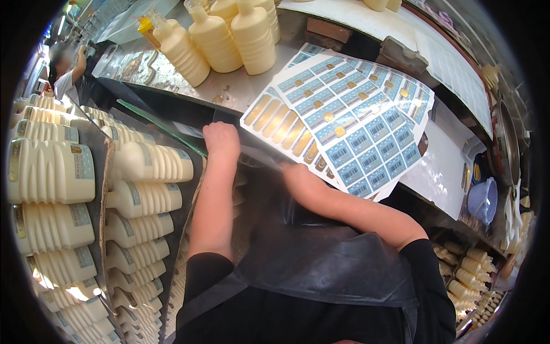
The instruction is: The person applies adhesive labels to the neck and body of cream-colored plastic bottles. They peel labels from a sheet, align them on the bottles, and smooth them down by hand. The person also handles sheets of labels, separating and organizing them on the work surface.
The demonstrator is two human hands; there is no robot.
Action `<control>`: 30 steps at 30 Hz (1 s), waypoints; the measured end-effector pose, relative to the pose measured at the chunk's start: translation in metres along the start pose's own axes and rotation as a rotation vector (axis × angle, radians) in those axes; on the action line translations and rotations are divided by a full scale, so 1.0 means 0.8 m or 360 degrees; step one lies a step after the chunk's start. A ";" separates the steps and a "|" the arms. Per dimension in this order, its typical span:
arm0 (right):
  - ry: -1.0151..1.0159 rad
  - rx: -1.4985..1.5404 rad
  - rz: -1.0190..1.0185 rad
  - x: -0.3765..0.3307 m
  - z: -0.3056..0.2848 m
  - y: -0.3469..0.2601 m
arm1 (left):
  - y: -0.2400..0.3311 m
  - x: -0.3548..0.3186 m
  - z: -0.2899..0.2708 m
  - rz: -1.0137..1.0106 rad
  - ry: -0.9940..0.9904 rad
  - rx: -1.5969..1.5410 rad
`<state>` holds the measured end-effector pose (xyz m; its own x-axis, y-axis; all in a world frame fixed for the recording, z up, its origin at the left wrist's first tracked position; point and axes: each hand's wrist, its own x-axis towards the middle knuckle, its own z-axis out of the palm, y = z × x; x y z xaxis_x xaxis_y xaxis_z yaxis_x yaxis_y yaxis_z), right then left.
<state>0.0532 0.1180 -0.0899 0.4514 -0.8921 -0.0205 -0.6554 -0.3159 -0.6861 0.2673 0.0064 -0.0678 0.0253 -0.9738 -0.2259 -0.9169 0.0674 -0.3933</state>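
My left hand [222, 139] is closed, its fingers curled down at the front edge of the workbench, beside a green-edged panel [163, 126]. What it grips is hidden. A blurred, see-through strip [260, 153] stretches from near it toward my right hand [297, 175]. That hand is low against the near edge of the label sheets, its fingers hidden and smeared. Fanned out on the bench lie several sheets of blue-and-white labels [366, 146] with barcodes and gold seals. One sheet of long gold labels [278, 126] pokes out at their left.
Cream ribbed bottles [252, 40] stand at the back of the bench. Labelled bottles [51, 172] lie stacked in racks on the left. A brick [329, 30] and a dark block [403, 54] sit behind the sheets. A purple bucket [482, 200] is at right; another person [66, 74] is far left.
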 end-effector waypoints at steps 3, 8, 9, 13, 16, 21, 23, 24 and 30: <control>-0.0002 -0.0008 0.0079 -0.001 0.000 -0.002 | -0.005 -0.013 -0.049 -0.0007 0.0117 0.0120; -0.0001 -0.0067 -0.0135 -0.009 -0.014 -0.023 | -0.033 -0.070 -0.142 0.0046 0.0496 0.0189; -0.0010 -0.0080 -0.0166 -0.013 -0.024 -0.028 | -0.036 -0.080 -0.152 0.0071 0.0666 0.0121; 0.0051 0.0148 -0.0326 -0.027 -0.072 -0.058 | -0.055 -0.132 -0.190 0.0105 0.1154 -0.0009; 0.0136 0.0475 -0.0305 -0.037 -0.116 -0.073 | -0.061 -0.160 -0.218 0.0019 0.1445 -0.0039; 0.0254 0.1044 0.0001 -0.063 -0.218 -0.082 | -0.071 -0.191 -0.248 -0.0284 0.1939 0.0061; 0.0571 0.1248 0.0010 -0.077 -0.258 -0.088 | -0.078 -0.190 -0.254 -0.0373 0.2125 -0.0014; 0.0807 0.1279 -0.0039 -0.081 -0.275 -0.083 | -0.084 -0.192 -0.256 -0.0430 0.2206 -0.0041; 0.2302 0.0348 -0.0736 -0.116 -0.395 -0.062 | -0.111 -0.165 -0.277 -0.0725 0.2751 -0.0198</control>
<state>-0.1478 0.1147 0.1755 -0.4575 -0.3136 0.8320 -0.4704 -0.7087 -0.5258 0.2572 0.0805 0.1946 -0.0692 -0.0137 0.9975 -0.9812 -0.1798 -0.0705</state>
